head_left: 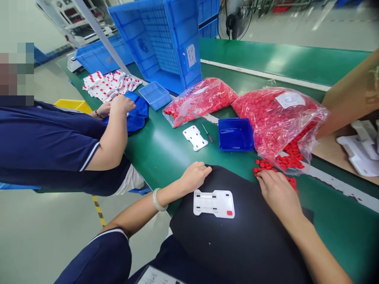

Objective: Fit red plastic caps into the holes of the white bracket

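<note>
A green table (166,157) runs across a bright workshop, with a standing fan (235,19) behind it and a big blue crate (185,47) tipped on its side toward the far end. Down in front, here's a black mat (237,248) over the near edge, and on it lies the white plate (205,201), a single red piece (229,213) sitting in its lower right corner, dark slots elsewhere. The left hand (194,177) is just above that plate, at the mat's upper edge, fingers curled in; whether they grip anything, one cannot tell. Over to the right, the right hand (278,193) reaches to the loose red pieces (260,163) beside the mat, fingers bent down among them, and it's too hidden to say if one is pinched. Beyond, a dark blue tray (236,135), a screwdriver (208,134) and a second white plate (195,138) line up, with two clear bags of red pieces (204,98) bulging behind. On the left, a co-worker (56,138) in navy has both hands near a heap of red-and-white plates (108,85).
</note>
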Demonstrator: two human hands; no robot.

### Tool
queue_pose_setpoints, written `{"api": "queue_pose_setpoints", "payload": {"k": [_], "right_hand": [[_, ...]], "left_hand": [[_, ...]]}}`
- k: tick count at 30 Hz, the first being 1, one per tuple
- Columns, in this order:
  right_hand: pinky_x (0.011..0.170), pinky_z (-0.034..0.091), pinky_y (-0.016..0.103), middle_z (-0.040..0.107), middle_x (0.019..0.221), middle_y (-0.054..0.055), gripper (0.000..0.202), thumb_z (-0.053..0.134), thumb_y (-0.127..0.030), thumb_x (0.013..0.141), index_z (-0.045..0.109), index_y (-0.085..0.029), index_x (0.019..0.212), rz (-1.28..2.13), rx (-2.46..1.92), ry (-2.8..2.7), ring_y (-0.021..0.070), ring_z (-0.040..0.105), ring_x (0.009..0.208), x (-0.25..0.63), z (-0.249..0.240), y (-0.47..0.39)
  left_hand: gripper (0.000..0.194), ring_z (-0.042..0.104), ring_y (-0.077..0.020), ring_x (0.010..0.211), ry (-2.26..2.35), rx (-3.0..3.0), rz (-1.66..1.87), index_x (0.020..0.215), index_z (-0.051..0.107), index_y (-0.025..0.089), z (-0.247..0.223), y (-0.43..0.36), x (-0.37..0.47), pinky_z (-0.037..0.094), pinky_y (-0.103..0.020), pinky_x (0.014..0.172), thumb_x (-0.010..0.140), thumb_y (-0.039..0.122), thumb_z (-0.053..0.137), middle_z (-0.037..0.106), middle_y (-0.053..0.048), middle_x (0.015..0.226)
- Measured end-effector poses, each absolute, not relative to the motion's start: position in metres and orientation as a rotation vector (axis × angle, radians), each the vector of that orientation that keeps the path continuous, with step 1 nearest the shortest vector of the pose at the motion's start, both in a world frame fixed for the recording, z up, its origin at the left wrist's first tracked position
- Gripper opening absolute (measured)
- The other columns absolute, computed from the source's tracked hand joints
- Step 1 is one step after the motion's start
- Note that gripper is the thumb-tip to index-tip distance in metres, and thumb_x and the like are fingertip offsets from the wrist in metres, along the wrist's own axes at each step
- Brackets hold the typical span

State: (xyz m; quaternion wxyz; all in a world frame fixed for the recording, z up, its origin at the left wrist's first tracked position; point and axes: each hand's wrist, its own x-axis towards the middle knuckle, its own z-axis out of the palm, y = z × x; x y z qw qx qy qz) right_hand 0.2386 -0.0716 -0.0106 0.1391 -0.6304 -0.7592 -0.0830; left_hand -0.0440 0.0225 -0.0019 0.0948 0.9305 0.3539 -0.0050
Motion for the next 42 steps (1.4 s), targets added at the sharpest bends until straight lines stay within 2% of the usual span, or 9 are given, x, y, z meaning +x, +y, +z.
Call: {"api": "queue_pose_setpoints", "payload": {"k": [3,6,8,13,18,23,29,34,42], "right_hand": [[0.075,0.046,0.036,0.065,0.083,0.009,0.017,0.049,-0.022,0.094,0.063,-0.013,0.090,-0.232,-1.819,-2.174,0.0249,0.056,0.080,0.240,-0.013,-0.072],[0.071,0.047,0.037,0.064,0.081,0.010,0.016,0.050,-0.022,0.093,0.062,-0.014,0.088,-0.223,-1.821,-2.124,0.0262,0.057,0.078,0.241,-0.014,-0.072],[0.071,0.047,0.038,0.065,0.081,0.010,0.014,0.051,-0.022,0.093,0.061,-0.014,0.087,-0.208,-1.795,-2.087,0.0262,0.058,0.078,0.237,-0.009,-0.074],[0.082,0.048,0.033,0.067,0.094,0.008,0.009,0.056,-0.022,0.092,0.057,-0.016,0.099,-0.089,-1.606,-2.009,0.0205,0.060,0.089,0.198,0.030,-0.092],[0.084,0.046,0.032,0.064,0.097,0.008,0.021,0.061,-0.007,0.087,0.056,-0.014,0.106,0.194,-1.253,-1.974,0.0174,0.058,0.091,0.156,0.064,-0.115],[0.085,0.046,0.031,0.064,0.101,0.008,0.025,0.058,-0.005,0.087,0.058,-0.017,0.109,0.280,-1.264,-1.965,0.0174,0.058,0.094,0.147,0.072,-0.121],[0.075,0.051,0.025,0.066,0.096,0.002,0.013,0.058,-0.017,0.091,0.062,-0.025,0.100,0.560,-1.308,-1.874,0.0157,0.064,0.086,0.149,0.082,-0.120],[0.069,0.054,0.024,0.068,0.092,0.002,0.007,0.057,-0.024,0.091,0.063,-0.026,0.094,0.689,-1.386,-1.797,0.0165,0.067,0.080,0.142,0.088,-0.113],[0.070,0.055,0.027,0.069,0.094,0.002,0.019,0.055,-0.019,0.090,0.059,-0.029,0.107,0.520,-1.272,-1.981,0.0179,0.067,0.082,0.136,0.090,-0.092]], "left_hand": [[0.023,0.055,-0.0199,0.072,1.166,2.699,0.007,0.110,0.064,0.015,0.007,0.022,-0.046,0.042,-0.031,0.069,0.095,0.017,0.045,0.061,-0.004,0.069],[0.043,0.055,-0.0237,0.077,1.363,2.627,0.105,0.131,0.051,0.011,0.023,0.013,-0.049,0.042,-0.035,0.070,0.095,0.035,0.050,0.063,-0.008,0.077],[0.050,0.055,-0.0242,0.083,1.437,2.486,0.284,0.134,0.050,0.013,0.035,-0.001,-0.050,0.043,-0.037,0.076,0.093,0.042,0.053,0.064,-0.008,0.085],[0.029,0.058,-0.0170,0.086,1.116,1.788,0.590,0.112,0.066,0.019,0.056,-0.051,-0.039,0.044,-0.030,0.079,0.093,0.036,0.054,0.064,-0.004,0.091],[0.025,0.059,-0.0160,0.082,0.858,1.303,0.678,0.100,0.069,0.014,0.061,-0.077,-0.023,0.045,-0.028,0.076,0.090,0.034,0.058,0.064,-0.006,0.090],[0.019,0.057,-0.0149,0.079,0.866,1.396,0.739,0.086,0.070,0.012,0.069,-0.077,-0.026,0.045,-0.027,0.074,0.089,0.029,0.060,0.061,-0.005,0.084],[0.016,0.058,-0.0148,0.084,0.814,1.572,0.744,0.088,0.068,0.014,0.073,-0.075,-0.035,0.045,-0.026,0.079,0.091,0.025,0.056,0.063,-0.005,0.087],[0.020,0.057,-0.0147,0.082,0.779,1.434,0.751,0.090,0.066,0.014,0.069,-0.068,-0.038,0.045,-0.027,0.078,0.091,0.032,0.057,0.061,-0.006,0.089],[0.044,0.053,-0.0113,0.064,0.641,0.870,0.687,0.074,0.060,0.012,0.048,-0.051,-0.037,0.042,-0.025,0.065,0.080,0.055,0.066,0.058,-0.003,0.071]]}}
